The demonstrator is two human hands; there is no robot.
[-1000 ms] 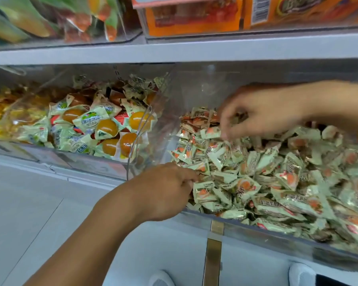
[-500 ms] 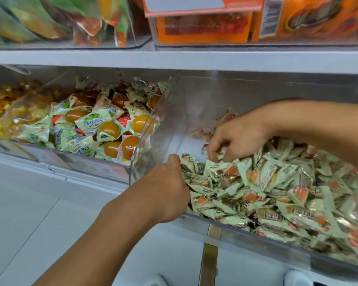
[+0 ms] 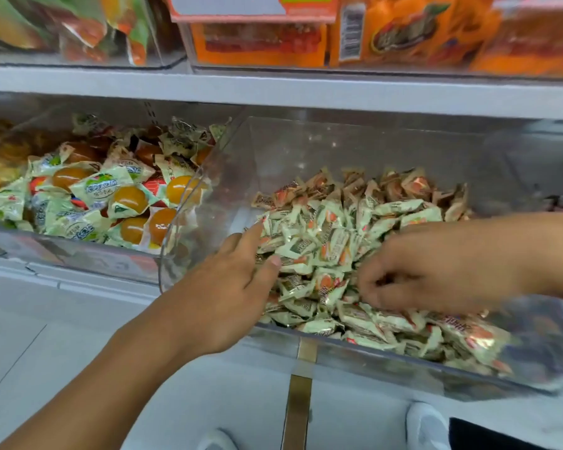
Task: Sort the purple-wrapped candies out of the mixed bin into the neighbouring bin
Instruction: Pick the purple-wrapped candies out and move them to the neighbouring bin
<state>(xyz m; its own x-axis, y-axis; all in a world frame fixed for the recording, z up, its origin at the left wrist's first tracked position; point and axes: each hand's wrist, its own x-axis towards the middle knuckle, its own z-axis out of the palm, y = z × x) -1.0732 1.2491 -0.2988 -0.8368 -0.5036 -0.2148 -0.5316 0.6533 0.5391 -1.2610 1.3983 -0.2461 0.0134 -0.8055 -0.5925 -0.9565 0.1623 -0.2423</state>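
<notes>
While the left hand (image 3: pixel 228 293) lies with straight fingers on the pale green candies (image 3: pixel 325 251) at the clear bin's (image 3: pixel 273 151) left front, the right hand (image 3: pixel 436 271) curls fingertips down into the pile; whether it grips one, I cannot tell. No purple wrapper is discernible. Half a second ago the left fist was clenched at the rim.

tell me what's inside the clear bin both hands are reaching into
The clear bin holds a heap of pale green wrapped candies, with browner wrapped ones at the back. The left hand and right hand cover part of the heap; no purple wrapper shows.
</notes>
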